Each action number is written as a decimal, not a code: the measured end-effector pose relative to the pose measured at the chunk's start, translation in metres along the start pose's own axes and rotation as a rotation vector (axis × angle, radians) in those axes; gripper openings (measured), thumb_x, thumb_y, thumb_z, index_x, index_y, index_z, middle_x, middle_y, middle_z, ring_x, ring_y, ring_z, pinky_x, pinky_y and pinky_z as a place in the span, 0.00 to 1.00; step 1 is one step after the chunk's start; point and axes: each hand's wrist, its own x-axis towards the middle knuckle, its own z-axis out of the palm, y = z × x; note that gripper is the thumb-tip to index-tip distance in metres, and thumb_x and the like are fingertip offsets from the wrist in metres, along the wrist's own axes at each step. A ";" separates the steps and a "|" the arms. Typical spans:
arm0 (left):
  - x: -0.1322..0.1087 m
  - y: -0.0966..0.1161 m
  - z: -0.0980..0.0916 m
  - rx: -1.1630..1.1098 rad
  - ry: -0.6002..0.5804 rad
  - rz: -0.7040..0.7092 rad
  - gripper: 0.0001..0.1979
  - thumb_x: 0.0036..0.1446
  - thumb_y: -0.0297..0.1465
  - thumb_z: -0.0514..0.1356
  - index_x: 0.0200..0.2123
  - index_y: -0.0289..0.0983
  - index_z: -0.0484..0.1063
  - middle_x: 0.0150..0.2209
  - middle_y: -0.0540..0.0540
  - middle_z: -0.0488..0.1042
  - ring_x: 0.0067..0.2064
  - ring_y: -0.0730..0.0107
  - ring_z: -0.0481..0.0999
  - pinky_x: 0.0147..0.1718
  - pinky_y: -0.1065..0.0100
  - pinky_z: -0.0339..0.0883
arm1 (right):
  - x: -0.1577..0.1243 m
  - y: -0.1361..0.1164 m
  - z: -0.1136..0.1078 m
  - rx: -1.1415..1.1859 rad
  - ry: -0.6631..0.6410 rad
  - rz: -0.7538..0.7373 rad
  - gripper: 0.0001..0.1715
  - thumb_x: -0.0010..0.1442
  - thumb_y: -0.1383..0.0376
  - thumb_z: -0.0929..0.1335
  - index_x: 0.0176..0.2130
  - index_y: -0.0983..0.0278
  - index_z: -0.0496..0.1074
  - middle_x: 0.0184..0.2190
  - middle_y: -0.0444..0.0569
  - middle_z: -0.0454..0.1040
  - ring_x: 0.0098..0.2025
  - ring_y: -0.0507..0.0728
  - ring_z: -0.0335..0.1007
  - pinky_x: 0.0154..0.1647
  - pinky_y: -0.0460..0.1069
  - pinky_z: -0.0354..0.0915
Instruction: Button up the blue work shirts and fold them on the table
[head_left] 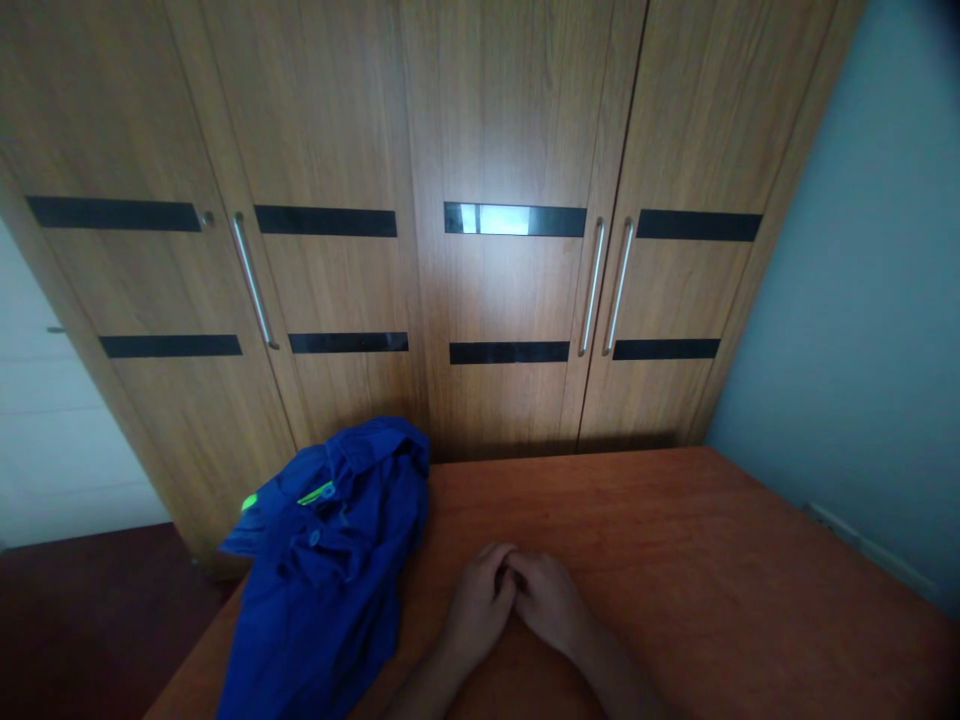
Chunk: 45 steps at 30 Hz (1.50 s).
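My left hand [480, 600] and my right hand [551, 600] are clasped together over the reddish-brown wooden table [637, 530]. Their fingers are folded in and the fingertips meet, with a small dark gap between the thumbs. No object shows in either hand. To the left of my hands, a blue garment with buttons and bright green trim [337, 560] lies crumpled on the table, apart from them. Part of it hangs over the table's left side.
Behind the table stands a wooden wardrobe [510, 290] with black strips and metal handles [255, 280]; its doors are closed. A pale blue wall [847, 330] borders the right side. At the left are a white panelled surface [67, 430] and a dark red floor [90, 610].
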 end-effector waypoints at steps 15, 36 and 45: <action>0.001 0.001 -0.001 -0.005 0.005 0.002 0.16 0.55 0.26 0.52 0.45 0.39 0.73 0.45 0.43 0.76 0.48 0.62 0.74 0.50 0.61 0.65 | -0.001 -0.003 -0.005 0.009 -0.012 -0.005 0.15 0.54 0.73 0.62 0.37 0.62 0.73 0.37 0.48 0.78 0.39 0.54 0.74 0.37 0.45 0.60; 0.000 0.003 -0.002 -0.011 -0.005 0.024 0.16 0.56 0.25 0.51 0.44 0.38 0.72 0.45 0.42 0.75 0.47 0.62 0.73 0.49 0.63 0.64 | -0.003 -0.001 -0.004 -0.025 0.008 -0.014 0.16 0.53 0.73 0.62 0.38 0.62 0.74 0.39 0.48 0.78 0.40 0.55 0.74 0.38 0.45 0.60; 0.000 0.002 0.000 -0.009 -0.002 0.018 0.16 0.55 0.24 0.51 0.45 0.37 0.72 0.44 0.44 0.75 0.47 0.64 0.73 0.50 0.64 0.64 | -0.001 0.000 -0.003 -0.027 -0.001 -0.011 0.15 0.52 0.74 0.61 0.36 0.62 0.73 0.36 0.48 0.78 0.38 0.54 0.73 0.37 0.45 0.59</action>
